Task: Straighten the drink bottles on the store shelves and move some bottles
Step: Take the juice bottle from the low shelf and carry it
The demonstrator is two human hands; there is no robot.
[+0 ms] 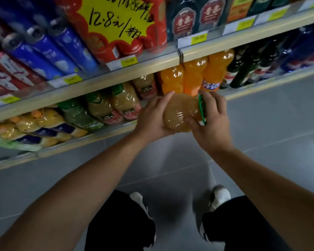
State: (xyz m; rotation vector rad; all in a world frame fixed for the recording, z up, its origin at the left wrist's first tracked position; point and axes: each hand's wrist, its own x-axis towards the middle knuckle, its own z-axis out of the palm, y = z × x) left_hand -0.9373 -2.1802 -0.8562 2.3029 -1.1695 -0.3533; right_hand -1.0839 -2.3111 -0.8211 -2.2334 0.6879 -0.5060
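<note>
So they've got 1 big juice bottle [179,113] out in front of the lower shelf [83,140], lying on its side in the air with the green cap [202,109] pointing to their right. Both hands are clamped on it: the left hand [152,117] cups the fat body from below and behind, and the right hand [211,122] wraps the neck end by the cap, thumb pressed on the shoulder.

It's full of cloudy tan juice, so I'd guess it's pretty heavy, and the plastic looks thin and ribbed, which probably means it flexes if squeezed hard. The smooth, shiny surface could be slippery too. 2 hands seems right to me, 1 under the belly for weight, 1 at the neck for steering.

As for room, the matching green-capped bottles [114,104] sit packed tight on the shelf just left of it, and the orange soda bottles [194,77] are right behind. The upper shelf edge [170,60] with its price tags hangs just above, so headroom looks snug for standing a tall bottle back in. The floor [261,124] side is wide open.
</note>
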